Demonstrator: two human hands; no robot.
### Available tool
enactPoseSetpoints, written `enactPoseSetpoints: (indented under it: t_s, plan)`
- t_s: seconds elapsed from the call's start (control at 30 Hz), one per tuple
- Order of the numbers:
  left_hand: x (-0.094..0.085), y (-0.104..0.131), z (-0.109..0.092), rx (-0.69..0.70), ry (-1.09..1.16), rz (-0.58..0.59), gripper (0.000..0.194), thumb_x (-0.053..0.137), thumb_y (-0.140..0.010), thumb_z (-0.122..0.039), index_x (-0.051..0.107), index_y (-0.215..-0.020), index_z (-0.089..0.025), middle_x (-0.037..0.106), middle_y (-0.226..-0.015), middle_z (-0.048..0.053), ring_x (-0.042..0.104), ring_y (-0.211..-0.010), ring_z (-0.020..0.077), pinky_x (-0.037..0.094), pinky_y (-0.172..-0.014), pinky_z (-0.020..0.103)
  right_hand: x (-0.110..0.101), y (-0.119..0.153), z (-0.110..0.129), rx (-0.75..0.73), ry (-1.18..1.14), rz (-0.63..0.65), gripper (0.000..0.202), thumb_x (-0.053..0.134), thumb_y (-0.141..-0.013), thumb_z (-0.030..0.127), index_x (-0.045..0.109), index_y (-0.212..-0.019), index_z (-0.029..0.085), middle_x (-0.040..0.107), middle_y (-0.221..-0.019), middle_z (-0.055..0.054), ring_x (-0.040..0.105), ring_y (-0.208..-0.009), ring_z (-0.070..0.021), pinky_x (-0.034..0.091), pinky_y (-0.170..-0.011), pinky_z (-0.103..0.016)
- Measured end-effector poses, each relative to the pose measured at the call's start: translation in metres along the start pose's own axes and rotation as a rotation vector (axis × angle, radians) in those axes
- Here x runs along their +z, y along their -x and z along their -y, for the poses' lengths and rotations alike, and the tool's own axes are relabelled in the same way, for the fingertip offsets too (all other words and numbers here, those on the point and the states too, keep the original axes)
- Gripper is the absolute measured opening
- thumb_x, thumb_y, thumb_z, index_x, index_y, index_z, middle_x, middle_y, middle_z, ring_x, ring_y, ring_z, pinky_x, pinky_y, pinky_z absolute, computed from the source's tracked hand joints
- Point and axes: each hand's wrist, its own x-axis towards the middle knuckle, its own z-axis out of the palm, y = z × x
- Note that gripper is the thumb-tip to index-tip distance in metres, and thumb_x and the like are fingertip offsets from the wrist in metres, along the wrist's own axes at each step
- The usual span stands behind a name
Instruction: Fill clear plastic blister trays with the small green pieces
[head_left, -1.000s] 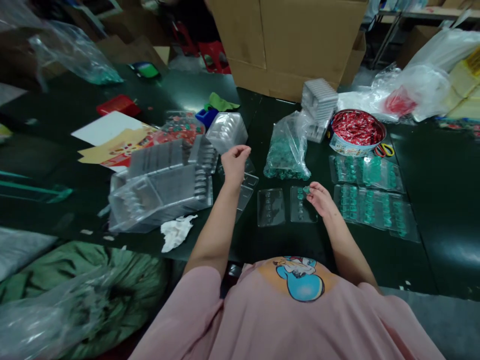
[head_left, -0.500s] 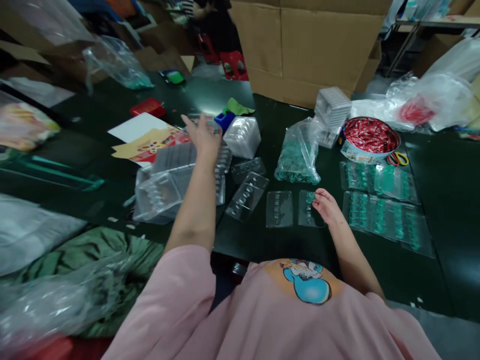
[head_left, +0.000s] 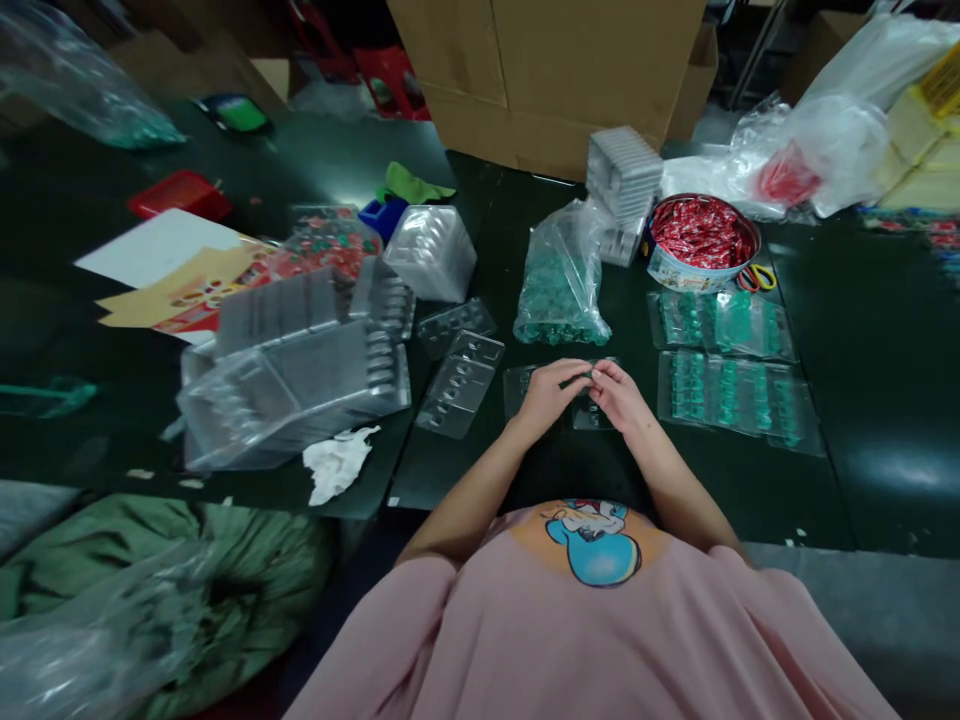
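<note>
My left hand (head_left: 551, 393) and my right hand (head_left: 615, 393) meet at the fingertips, both closed in a pinch. Whatever lies between the fingers is too small and hidden to name. Below them a clear plastic blister tray (head_left: 590, 413) lies flat on the table, partly covered by my right hand. A second clear tray (head_left: 514, 388) shows its left edge beside my left hand. Just beyond the hands stands a clear bag of green translucent pieces (head_left: 559, 285). To the right lie several trays filled with green pieces (head_left: 726, 392).
On the left are stacked clear trays (head_left: 300, 390), a crumpled white tissue (head_left: 337, 465) and a bag of red and green pieces (head_left: 330, 245). A round tin of red wrappers (head_left: 701, 245) stands back right beside scissors (head_left: 756, 278). A cardboard box (head_left: 540, 80) borders the far side.
My left hand has come back from the far left, near the bag of red and green pieces, to meet my right hand over the tray. The view has turned right.
</note>
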Motion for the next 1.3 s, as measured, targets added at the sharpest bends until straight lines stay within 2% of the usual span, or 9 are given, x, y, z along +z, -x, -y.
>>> enactPoseSetpoints:
  t_s: [0.13, 0.33, 0.47, 0.53, 0.67, 0.8, 0.9, 1.1, 1.3]
  plan:
    - [-0.001, -0.003, 0.009, -0.108, 0.064, -0.031, 0.019, 0.074, -0.075, -0.029, 0.078, -0.092, -0.023, 0.074, -0.102, 0.008, 0.067, -0.098, 0.0242, 0.05, -0.094, 0.039, -0.002, 0.002, 0.001, 0.008, 0.026, 0.004, 0.035, 0.086, -0.059, 0.033, 0.058, -0.079, 0.023, 0.058, -0.075, 0.004, 0.058, -0.072, -0.0102, 0.043, -0.061, -0.021]
    - [0.004, 0.002, 0.018, -0.262, 0.349, -0.06, 0.022, 0.081, -0.062, -0.027, 0.077, -0.083, -0.019, 0.072, -0.096, 0.006, 0.065, -0.089, 0.0192, 0.05, -0.081, 0.032, -0.003, 0.002, 0.0, 0.049, -0.001, 0.115, 0.036, 0.083, -0.061, 0.026, 0.052, -0.079, 0.024, 0.046, -0.065, 0.009, 0.043, -0.055, -0.0059, 0.034, -0.05, -0.019]
    - [0.006, 0.004, 0.017, -0.364, 0.467, -0.046, 0.028, 0.083, -0.056, -0.022, 0.075, -0.083, -0.018, 0.07, -0.085, 0.003, 0.062, -0.078, 0.0154, 0.049, -0.075, 0.03, -0.003, 0.002, -0.002, 0.09, -0.051, 0.165, 0.037, 0.084, -0.059, 0.022, 0.054, -0.081, 0.023, 0.046, -0.066, 0.009, 0.041, -0.055, -0.0051, 0.034, -0.051, -0.018]
    - [0.006, 0.005, 0.016, -0.368, 0.47, -0.039, 0.027, 0.082, -0.056, -0.021, 0.074, -0.082, -0.017, 0.069, -0.083, 0.002, 0.061, -0.077, 0.0149, 0.048, -0.075, 0.029, -0.003, 0.003, -0.003, 0.089, -0.044, 0.163, 0.037, 0.084, -0.058, 0.022, 0.055, -0.082, 0.023, 0.048, -0.069, 0.008, 0.042, -0.056, -0.0049, 0.035, -0.052, -0.018]
    - [0.006, 0.004, 0.016, -0.281, 0.422, -0.064, 0.023, 0.08, -0.06, -0.021, 0.072, -0.081, -0.018, 0.067, -0.087, 0.002, 0.06, -0.083, 0.0158, 0.047, -0.078, 0.029, -0.003, 0.003, -0.005, 0.073, -0.002, 0.115, 0.037, 0.085, -0.059, 0.027, 0.062, -0.088, 0.023, 0.05, -0.069, 0.008, 0.041, -0.056, -0.0051, 0.034, -0.052, -0.019]
    - [0.007, 0.003, 0.018, -0.277, 0.439, -0.077, 0.028, 0.079, -0.06, -0.02, 0.072, -0.087, -0.018, 0.066, -0.086, 0.001, 0.059, -0.079, 0.0135, 0.046, -0.077, 0.027, -0.001, 0.005, -0.005, 0.076, 0.06, 0.086, 0.037, 0.086, -0.061, 0.035, 0.066, -0.088, 0.021, 0.057, -0.073, 0.005, 0.045, -0.059, -0.0053, 0.034, -0.053, -0.02]
    - [0.007, 0.003, 0.018, -0.3, 0.49, -0.085, 0.03, 0.08, -0.059, -0.02, 0.072, -0.088, -0.018, 0.065, -0.083, 0.0, 0.058, -0.078, 0.0128, 0.046, -0.076, 0.026, 0.001, 0.007, -0.003, 0.074, 0.07, 0.099, 0.036, 0.086, -0.06, 0.038, 0.062, -0.08, 0.02, 0.055, -0.07, 0.005, 0.045, -0.06, -0.0054, 0.034, -0.054, -0.019]
    - [0.012, 0.007, 0.015, -0.395, 0.682, -0.079, 0.031, 0.083, -0.055, -0.018, 0.068, -0.083, -0.016, 0.06, -0.073, -0.003, 0.055, -0.069, 0.0091, 0.046, -0.069, 0.022, 0.003, 0.011, -0.003, 0.054, 0.054, 0.205, 0.039, 0.084, -0.065, 0.042, 0.052, -0.071, 0.02, 0.047, -0.064, 0.007, 0.04, -0.056, -0.0059, 0.031, -0.053, -0.02]
    - [0.019, 0.012, 0.019, -0.547, 0.828, -0.136, 0.037, 0.084, -0.052, -0.016, 0.065, -0.083, -0.016, 0.055, -0.073, -0.005, 0.054, -0.066, 0.0068, 0.046, -0.064, 0.02, -0.001, 0.01, -0.022, -0.076, 0.11, 0.13, 0.043, 0.079, -0.069, 0.048, 0.048, -0.065, 0.02, 0.037, -0.054, 0.008, 0.031, -0.052, -0.0064, 0.022, -0.052, -0.023]
